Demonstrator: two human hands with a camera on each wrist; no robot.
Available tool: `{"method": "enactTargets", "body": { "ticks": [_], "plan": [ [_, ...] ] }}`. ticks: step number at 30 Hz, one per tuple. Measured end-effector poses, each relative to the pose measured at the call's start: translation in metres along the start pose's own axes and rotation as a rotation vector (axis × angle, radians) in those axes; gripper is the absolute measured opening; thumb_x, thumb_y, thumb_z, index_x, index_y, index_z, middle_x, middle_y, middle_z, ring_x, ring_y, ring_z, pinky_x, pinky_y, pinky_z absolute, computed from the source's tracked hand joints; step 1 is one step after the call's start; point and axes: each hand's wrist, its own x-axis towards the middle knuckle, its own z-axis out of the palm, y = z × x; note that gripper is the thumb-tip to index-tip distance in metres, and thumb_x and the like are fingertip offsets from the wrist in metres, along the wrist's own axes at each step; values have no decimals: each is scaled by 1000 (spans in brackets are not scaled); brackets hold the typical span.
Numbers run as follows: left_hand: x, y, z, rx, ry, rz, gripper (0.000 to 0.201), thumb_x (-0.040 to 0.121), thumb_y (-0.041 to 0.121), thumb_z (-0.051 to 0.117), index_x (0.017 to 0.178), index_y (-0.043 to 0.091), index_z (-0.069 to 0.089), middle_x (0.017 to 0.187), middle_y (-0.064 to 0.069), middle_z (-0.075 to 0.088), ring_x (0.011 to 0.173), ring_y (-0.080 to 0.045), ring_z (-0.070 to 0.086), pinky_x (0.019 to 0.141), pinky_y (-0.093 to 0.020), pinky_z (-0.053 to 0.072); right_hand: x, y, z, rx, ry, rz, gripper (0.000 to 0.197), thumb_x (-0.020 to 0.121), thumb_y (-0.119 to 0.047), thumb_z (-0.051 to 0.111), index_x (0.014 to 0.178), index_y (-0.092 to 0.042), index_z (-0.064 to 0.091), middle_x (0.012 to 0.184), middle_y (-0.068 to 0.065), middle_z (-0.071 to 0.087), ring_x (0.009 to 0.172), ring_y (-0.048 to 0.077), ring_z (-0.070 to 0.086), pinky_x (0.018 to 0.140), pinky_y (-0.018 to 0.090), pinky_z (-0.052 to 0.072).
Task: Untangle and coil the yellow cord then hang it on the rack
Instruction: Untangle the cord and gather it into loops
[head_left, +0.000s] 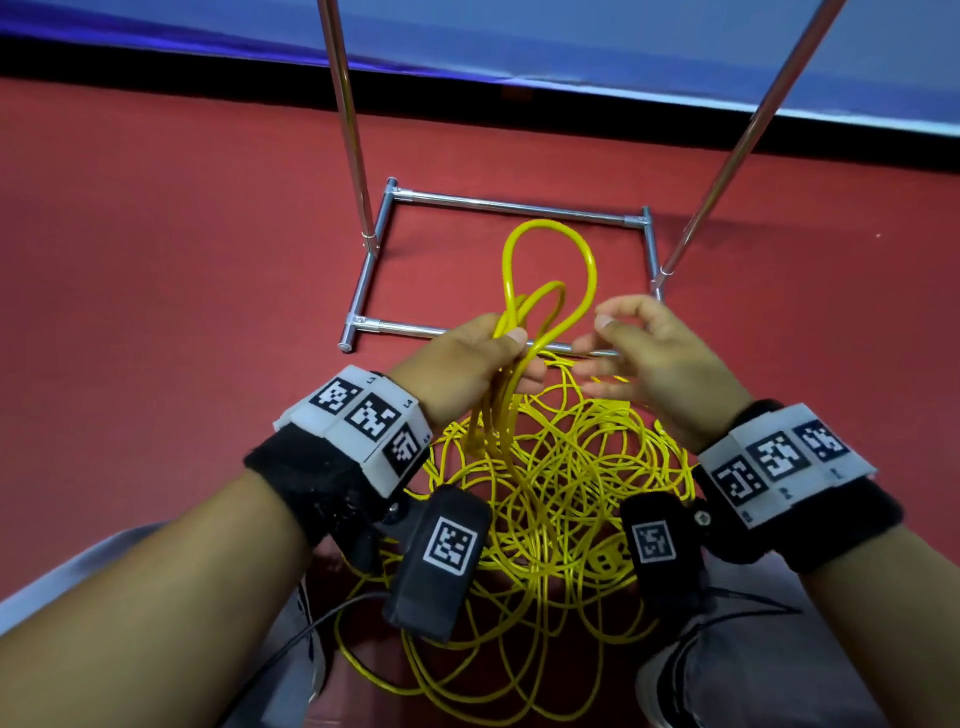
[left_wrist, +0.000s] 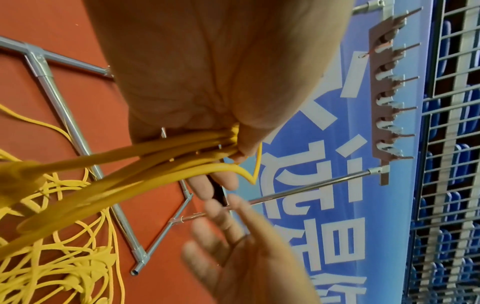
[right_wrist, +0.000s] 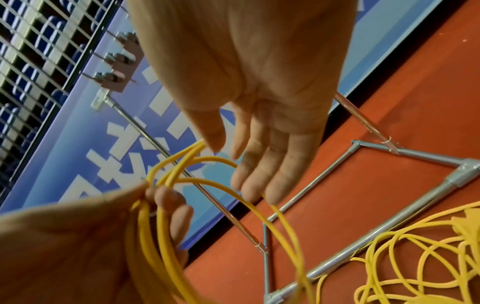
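Dim, even light; wide-angle bending at edges; wrist views soft with motion blur.

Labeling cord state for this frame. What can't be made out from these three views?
- Ends of the yellow cord: lost in the floor tangle, head view; wrist cameras cover part.
- Loop count in the left hand: strands overlap, fingers cover them.
- Whether the right hand touches cord: motion blur, right wrist view.
- Top of the rack: cut by the head view's upper edge.

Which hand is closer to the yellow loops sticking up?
Left. The left hand grips the yellow loops at their base. The right hand hangs open just beside them, not holding them.
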Motion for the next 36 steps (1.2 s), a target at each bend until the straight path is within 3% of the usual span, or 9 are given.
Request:
{"method": "enactTargets", "body": {
  "ticks": [5,7,12,19,21,24,29,33,36],
  "plan": [
    [1,7,-7,-163,54,42,22,102,17,35,83,14,45,78,-3,67,70,-14,68,65,-34,53,-7,25,15,-499,-395,25,24,95,-6,47,109,-23,58,109,2,65,85,5,62,70,13,48],
    [-1,9,-9,-191,57,52,22,102,17,35,83,14,45,80,-4,67,68,-10,69,56,-27,54,-9,34,25,-519,-431,13,25,93,-9,54,105,-31,55,115,5,64,100,17,63,89,26,50],
    [-3,11,-9,-218,56,74,23,103,16,33,83,14,44,89,-6,66,72,-9,68,56,-23,51,-10,37,36,-482,-318,-63,15,87,-16,65,86,-26,54,91,1,59,82,19,61,83,43,50],
    [2,5,-13,-49,161,121,21,104,18,33,88,19,47,98,1,63,94,-16,58,71,-29,47,-8,29,21,-488,-219,-150,8,97,-18,48,89,-20,48,68,-1,51,64,32,56,74,52,49],
    [3,4,-14,21,198,144,20,103,19,34,88,19,47,90,4,63,87,-14,60,69,-29,46,-3,24,10,-422,-114,-132,10,98,-20,47,94,-26,54,65,-3,46,57,16,53,67,47,54],
    [4,5,-19,149,272,221,22,100,31,40,81,21,45,72,3,53,65,-16,52,65,-33,42,4,20,-7,-597,71,-273,17,96,-19,51,103,-27,64,57,-11,45,50,2,44,52,11,39],
    [4,9,-26,202,411,276,26,78,48,41,74,22,47,69,3,46,65,-20,43,75,-42,39,3,17,-24,-833,269,-330,7,86,-15,64,88,-15,58,67,-2,52,63,15,49,55,24,27],
    [6,11,-27,162,396,320,22,79,46,46,76,24,50,72,2,47,64,-17,42,72,-40,39,2,22,-21,-1037,158,-241,11,81,-12,68,74,-9,61,68,4,59,74,27,56,65,32,34],
    [6,8,-22,168,289,345,18,93,34,46,79,23,49,72,2,50,61,-14,45,64,-34,39,-6,24,-8,-1054,-66,-397,19,77,-6,69,64,-14,57,60,-8,50,67,23,54,60,25,30]
  ]
}}
